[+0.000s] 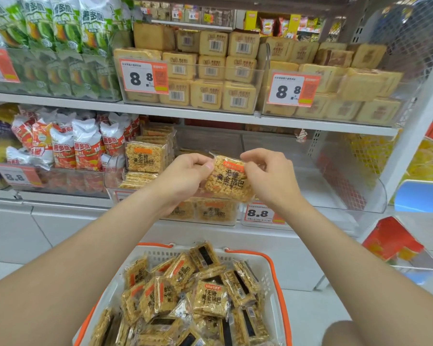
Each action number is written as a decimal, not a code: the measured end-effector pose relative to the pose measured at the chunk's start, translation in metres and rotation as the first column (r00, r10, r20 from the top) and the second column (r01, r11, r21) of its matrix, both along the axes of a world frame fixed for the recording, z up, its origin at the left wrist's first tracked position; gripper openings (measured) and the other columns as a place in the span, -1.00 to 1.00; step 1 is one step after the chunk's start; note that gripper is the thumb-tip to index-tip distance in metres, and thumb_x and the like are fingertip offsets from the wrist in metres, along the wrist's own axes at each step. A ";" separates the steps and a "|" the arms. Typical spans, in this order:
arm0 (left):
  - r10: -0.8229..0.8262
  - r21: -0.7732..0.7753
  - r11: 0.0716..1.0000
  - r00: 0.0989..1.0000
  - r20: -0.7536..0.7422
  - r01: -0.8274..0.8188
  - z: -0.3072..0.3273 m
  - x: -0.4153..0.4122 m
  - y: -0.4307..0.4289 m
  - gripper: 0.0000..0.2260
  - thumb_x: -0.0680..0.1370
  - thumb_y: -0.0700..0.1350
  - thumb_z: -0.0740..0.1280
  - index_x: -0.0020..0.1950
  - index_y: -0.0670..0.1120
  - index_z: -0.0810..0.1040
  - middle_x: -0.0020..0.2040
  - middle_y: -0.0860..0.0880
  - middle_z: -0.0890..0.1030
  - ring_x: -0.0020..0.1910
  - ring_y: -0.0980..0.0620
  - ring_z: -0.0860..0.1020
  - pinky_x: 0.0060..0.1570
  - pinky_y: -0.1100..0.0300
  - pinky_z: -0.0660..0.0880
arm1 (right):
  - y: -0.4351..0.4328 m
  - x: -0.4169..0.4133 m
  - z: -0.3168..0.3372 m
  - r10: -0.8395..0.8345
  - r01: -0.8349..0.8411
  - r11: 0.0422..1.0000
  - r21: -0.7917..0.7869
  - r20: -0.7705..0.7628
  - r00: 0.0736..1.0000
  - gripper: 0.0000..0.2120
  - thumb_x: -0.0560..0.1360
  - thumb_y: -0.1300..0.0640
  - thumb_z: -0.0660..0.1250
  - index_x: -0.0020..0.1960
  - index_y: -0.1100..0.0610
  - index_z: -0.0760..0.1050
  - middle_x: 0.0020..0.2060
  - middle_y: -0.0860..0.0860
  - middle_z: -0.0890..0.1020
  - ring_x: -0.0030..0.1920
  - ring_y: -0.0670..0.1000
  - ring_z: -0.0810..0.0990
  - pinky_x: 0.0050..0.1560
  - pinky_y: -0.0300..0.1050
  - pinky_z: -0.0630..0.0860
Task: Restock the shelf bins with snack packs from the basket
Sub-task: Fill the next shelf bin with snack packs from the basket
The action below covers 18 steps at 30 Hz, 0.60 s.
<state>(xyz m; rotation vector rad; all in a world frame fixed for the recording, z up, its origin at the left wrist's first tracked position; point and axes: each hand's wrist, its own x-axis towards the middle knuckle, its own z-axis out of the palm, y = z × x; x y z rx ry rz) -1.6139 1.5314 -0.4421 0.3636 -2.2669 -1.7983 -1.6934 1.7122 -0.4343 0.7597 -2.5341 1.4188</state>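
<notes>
Shelf bin (160, 196) beyond our grip is part-filled; both hands (185, 176) (270, 176) pinch one snack pack (226, 179); the basket (273, 275) below stays heaped.

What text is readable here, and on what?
"无糖黄金锅巴", "keke": held pack.
"无糖黄金锅巴": basket pack.
"8.8": lower tag.
"8 8": upper tags.
"薯多脆": red bags, green bags.
Unreadable: barcodes, small print on the tags.
</notes>
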 end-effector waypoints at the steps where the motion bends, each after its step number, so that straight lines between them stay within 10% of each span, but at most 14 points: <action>1: -0.005 -0.031 1.000 1.000 -0.004 0.005 -0.001 -0.001 0.003 -0.82 0.74 -0.07 0.28 0.31 -0.03 0.60 0.10 -0.07 0.69 0.09 -0.05 0.67 0.03 0.03 0.71 | 0.003 -0.001 0.001 0.010 -0.003 0.997 0.080 -0.081 0.997 -0.69 0.59 0.16 0.27 0.25 0.02 0.67 0.07 -0.08 0.69 -0.02 -0.18 0.60 -0.01 -0.35 0.45; 7: -0.028 -0.085 0.996 0.997 -0.075 0.021 -0.009 -0.017 0.022 -0.82 0.73 -0.05 0.29 0.31 0.02 0.59 0.09 0.04 0.71 0.10 0.07 0.68 0.01 0.15 0.70 | 0.016 -0.021 -0.009 0.051 0.000 0.978 0.207 -0.241 0.969 -0.70 0.62 0.00 0.14 0.23 -0.09 0.59 0.05 -0.11 0.66 0.14 0.07 0.51 0.24 0.20 0.45; 13: -0.112 -0.576 0.815 0.993 -0.038 0.069 -0.024 -0.034 0.035 -0.71 0.70 -0.11 0.31 0.43 0.07 0.49 0.29 0.11 0.55 0.06 0.20 0.59 0.08 0.17 0.58 | 0.042 -0.055 -0.026 -0.319 0.357 0.926 0.119 -0.256 0.913 -0.76 0.70 0.13 0.10 0.31 -0.02 0.42 0.11 -0.06 0.41 0.14 0.07 0.23 0.13 0.06 0.19; 18: -0.238 -0.719 0.663 0.969 0.060 0.208 -0.032 -0.043 0.041 -0.56 0.64 -0.13 0.40 0.47 0.22 0.44 0.31 0.07 0.46 -0.03 0.16 0.62 0.03 0.17 0.53 | 0.054 -0.083 -0.048 -0.137 0.208 0.877 0.433 -0.189 0.972 -0.71 0.70 0.11 0.14 0.35 0.05 0.52 0.18 0.04 0.57 0.32 0.20 0.43 0.33 0.11 0.25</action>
